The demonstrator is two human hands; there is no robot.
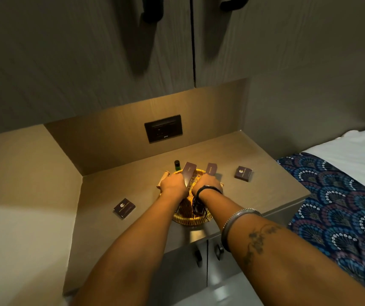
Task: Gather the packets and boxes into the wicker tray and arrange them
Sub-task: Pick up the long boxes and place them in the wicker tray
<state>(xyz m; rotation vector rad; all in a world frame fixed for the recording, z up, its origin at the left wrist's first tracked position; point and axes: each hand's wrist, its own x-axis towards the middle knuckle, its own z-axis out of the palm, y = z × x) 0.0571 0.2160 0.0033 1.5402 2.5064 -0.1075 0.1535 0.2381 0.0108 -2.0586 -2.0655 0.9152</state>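
Observation:
The wicker tray (pixel 191 217) sits in the middle of the counter, largely covered by my hands. My left hand (pixel 172 184) grips a long dark maroon packet (pixel 189 170) that sticks up over the tray's far rim. My right hand (pixel 207 183) grips a second maroon packet (pixel 211 168) beside it. One small dark box (pixel 124 207) lies flat on the counter left of the tray. Another small dark box (pixel 243 173) lies to the right.
A small green bottle (pixel 177 165) with a black cap stands behind the tray, and a pale stick-like item (pixel 162 178) lies at its left rim. A socket plate (pixel 163 128) is on the back wall. Cabinet doors hang above; a bed (pixel 343 195) lies right.

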